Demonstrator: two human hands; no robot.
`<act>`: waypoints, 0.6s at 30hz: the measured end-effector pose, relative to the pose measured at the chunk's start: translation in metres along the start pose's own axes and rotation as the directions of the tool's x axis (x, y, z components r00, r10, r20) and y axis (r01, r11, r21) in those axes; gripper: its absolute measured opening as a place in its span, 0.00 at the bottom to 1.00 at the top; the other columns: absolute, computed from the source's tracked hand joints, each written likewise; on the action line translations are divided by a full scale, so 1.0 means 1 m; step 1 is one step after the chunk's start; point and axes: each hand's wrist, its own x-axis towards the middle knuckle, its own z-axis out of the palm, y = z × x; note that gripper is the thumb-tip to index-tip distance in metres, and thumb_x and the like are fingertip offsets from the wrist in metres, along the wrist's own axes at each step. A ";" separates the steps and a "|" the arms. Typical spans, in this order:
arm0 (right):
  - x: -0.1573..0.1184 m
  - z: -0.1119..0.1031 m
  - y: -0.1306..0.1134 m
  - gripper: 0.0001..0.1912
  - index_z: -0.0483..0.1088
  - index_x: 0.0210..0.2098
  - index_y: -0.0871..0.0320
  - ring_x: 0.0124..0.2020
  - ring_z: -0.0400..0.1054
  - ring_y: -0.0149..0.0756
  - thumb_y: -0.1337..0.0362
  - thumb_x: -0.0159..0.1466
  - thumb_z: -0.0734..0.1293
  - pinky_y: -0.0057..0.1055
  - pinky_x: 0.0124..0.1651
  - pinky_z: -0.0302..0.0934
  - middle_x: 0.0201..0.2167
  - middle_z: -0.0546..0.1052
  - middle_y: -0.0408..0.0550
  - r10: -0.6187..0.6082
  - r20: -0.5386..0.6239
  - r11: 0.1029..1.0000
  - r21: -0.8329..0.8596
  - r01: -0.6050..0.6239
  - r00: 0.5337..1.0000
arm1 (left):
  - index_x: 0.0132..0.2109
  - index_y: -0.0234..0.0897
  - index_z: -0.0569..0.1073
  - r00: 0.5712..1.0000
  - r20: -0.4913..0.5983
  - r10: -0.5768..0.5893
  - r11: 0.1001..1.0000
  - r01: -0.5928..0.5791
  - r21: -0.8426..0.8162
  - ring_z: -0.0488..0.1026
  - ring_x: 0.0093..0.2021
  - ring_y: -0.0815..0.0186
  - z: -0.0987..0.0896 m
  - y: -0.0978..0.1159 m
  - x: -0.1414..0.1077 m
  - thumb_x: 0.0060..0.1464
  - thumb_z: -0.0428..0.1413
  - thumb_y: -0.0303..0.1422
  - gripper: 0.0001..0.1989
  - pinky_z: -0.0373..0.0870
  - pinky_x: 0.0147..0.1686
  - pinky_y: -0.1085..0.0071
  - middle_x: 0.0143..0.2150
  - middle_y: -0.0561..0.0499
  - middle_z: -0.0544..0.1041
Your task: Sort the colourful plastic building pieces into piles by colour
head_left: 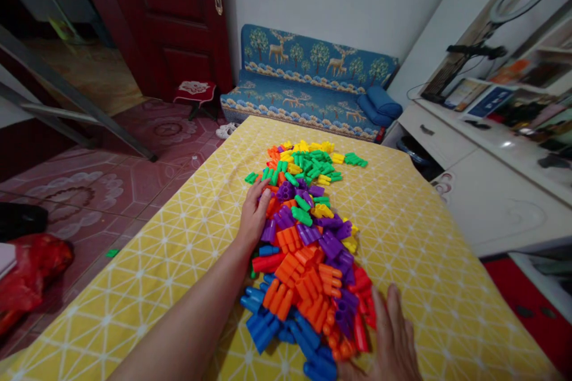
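Note:
A long pile of bullet-shaped plastic building blocks [308, 250] runs down the middle of the table. Green blocks [315, 162] and yellow blocks lie mostly at its far end, purple blocks [330, 244] and orange blocks [290, 271] in the middle, blue blocks [263, 327] and red ones near me. My left hand [254, 214] rests along the pile's left side, fingers stretched forward against the blocks. At the near right edge is my right hand [389, 342], fingers extended and thumb spread toward the orange and blue blocks. Neither hand grips a block.
A yellow patterned tablecloth [179, 250] covers the table. Beyond stands a blue sofa [304, 95] with deer prints, beside a red stool [194, 90] and a dark red door [165, 12]. White drawers [496, 184] flank the right; a metal ladder [75, 101] stands left.

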 end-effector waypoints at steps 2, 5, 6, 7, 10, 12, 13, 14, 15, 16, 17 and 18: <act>0.032 0.007 -0.013 0.64 0.28 0.72 0.50 0.69 0.39 0.72 0.48 0.50 0.72 0.72 0.58 0.54 0.73 0.32 0.55 -0.014 0.007 0.998 0.069 0.013 1.000 | 0.57 0.37 0.73 1.000 -0.011 0.018 1.000 -0.018 0.010 0.59 0.68 0.56 -0.004 0.000 0.002 0.62 0.48 0.48 0.25 0.51 0.68 0.54 0.64 0.42 0.69; 0.079 0.021 -0.035 0.63 0.26 0.72 0.46 0.70 0.34 0.70 0.49 0.51 0.72 0.69 0.61 0.54 0.73 0.29 0.49 -0.112 -0.023 0.982 0.150 0.114 0.993 | 0.58 0.37 0.73 1.000 0.005 0.017 1.000 -0.017 0.000 0.59 0.68 0.56 -0.012 0.001 0.007 0.62 0.48 0.49 0.27 0.50 0.69 0.55 0.64 0.42 0.68; 0.092 0.027 -0.041 0.61 0.26 0.72 0.46 0.71 0.33 0.70 0.51 0.53 0.71 0.69 0.61 0.53 0.73 0.29 0.49 -0.153 -0.040 0.975 0.156 0.158 0.987 | 0.58 0.37 0.73 1.000 0.028 0.006 1.000 -0.006 -0.007 0.60 0.68 0.55 -0.016 0.002 0.009 0.62 0.47 0.50 0.28 0.50 0.68 0.55 0.64 0.42 0.69; 0.104 0.032 -0.047 0.60 0.27 0.72 0.47 0.71 0.32 0.70 0.53 0.54 0.70 0.69 0.62 0.51 0.73 0.29 0.49 -0.187 -0.053 0.968 0.157 0.193 0.981 | 0.58 0.37 0.73 0.999 0.053 -0.006 1.000 0.007 -0.014 0.61 0.67 0.55 -0.019 0.001 0.011 0.62 0.47 0.51 0.28 0.51 0.68 0.55 0.64 0.42 0.69; 0.129 0.043 -0.062 0.59 0.32 0.72 0.49 0.71 0.31 0.69 0.54 0.53 0.72 0.69 0.63 0.48 0.73 0.31 0.53 -0.243 -0.033 0.950 0.194 0.245 0.969 | 0.59 0.37 0.72 0.993 0.105 -0.060 0.997 0.064 -0.036 0.62 0.66 0.54 -0.029 0.001 0.018 0.62 0.45 0.52 0.29 0.50 0.68 0.54 0.64 0.44 0.70; 0.144 0.039 -0.070 0.57 0.39 0.72 0.52 0.71 0.32 0.68 0.54 0.51 0.73 0.67 0.64 0.48 0.73 0.34 0.56 -0.261 0.024 0.933 0.264 0.246 0.965 | 0.61 0.38 0.70 0.989 0.108 -0.102 0.993 0.108 -0.051 0.62 0.67 0.54 -0.034 0.002 0.021 0.63 0.43 0.52 0.30 0.50 0.68 0.54 0.64 0.44 0.69; 0.152 0.033 -0.074 0.55 0.43 0.72 0.53 0.71 0.34 0.65 0.55 0.52 0.73 0.64 0.64 0.50 0.73 0.36 0.57 -0.274 0.060 0.918 0.314 0.242 0.960 | 0.62 0.38 0.70 0.987 0.108 -0.120 0.990 0.127 -0.057 0.62 0.66 0.54 -0.036 0.003 0.022 0.63 0.43 0.52 0.31 0.51 0.68 0.53 0.64 0.45 0.69; 0.161 0.025 -0.077 0.52 0.46 0.71 0.54 0.71 0.37 0.61 0.56 0.53 0.72 0.60 0.65 0.52 0.73 0.39 0.57 -0.295 0.095 0.897 0.370 0.241 0.951 | 0.62 0.38 0.70 0.986 0.104 -0.131 0.989 0.137 -0.059 0.62 0.66 0.54 -0.036 0.004 0.023 0.63 0.42 0.52 0.31 0.52 0.68 0.54 0.64 0.45 0.69; 0.171 0.015 -0.079 0.49 0.49 0.70 0.54 0.71 0.41 0.58 0.58 0.54 0.71 0.57 0.65 0.53 0.72 0.43 0.57 -0.326 0.120 0.871 0.425 0.248 0.938 | 0.61 0.38 0.71 0.986 0.096 -0.134 0.988 0.140 -0.058 0.62 0.66 0.53 -0.037 0.005 0.023 0.62 0.43 0.53 0.31 0.52 0.68 0.54 0.65 0.45 0.69; 0.184 0.006 -0.080 0.44 0.53 0.69 0.53 0.70 0.46 0.54 0.59 0.55 0.71 0.54 0.66 0.53 0.71 0.49 0.56 -0.365 0.132 0.840 0.474 0.265 0.922 | 0.60 0.38 0.71 0.987 0.086 -0.133 0.989 0.138 -0.057 0.62 0.66 0.54 -0.036 0.005 0.023 0.62 0.43 0.53 0.31 0.52 0.68 0.54 0.65 0.45 0.68; 0.198 -0.003 -0.078 0.39 0.59 0.66 0.52 0.68 0.53 0.51 0.60 0.56 0.70 0.53 0.67 0.51 0.69 0.57 0.55 -0.403 0.128 0.807 0.518 0.286 0.906 | 0.60 0.38 0.72 0.989 0.075 -0.130 0.989 0.134 -0.056 0.61 0.67 0.54 -0.036 0.006 0.023 0.62 0.44 0.53 0.31 0.51 0.68 0.55 0.65 0.45 0.68; 0.214 -0.009 -0.073 0.32 0.66 0.61 0.51 0.65 0.59 0.49 0.59 0.58 0.70 0.53 0.67 0.51 0.64 0.65 0.53 -0.425 0.104 0.773 0.559 0.301 0.899 | 0.59 0.38 0.72 0.990 0.063 -0.126 0.990 0.129 -0.055 0.61 0.67 0.54 -0.035 0.005 0.022 0.61 0.44 0.53 0.31 0.51 0.68 0.55 0.65 0.45 0.69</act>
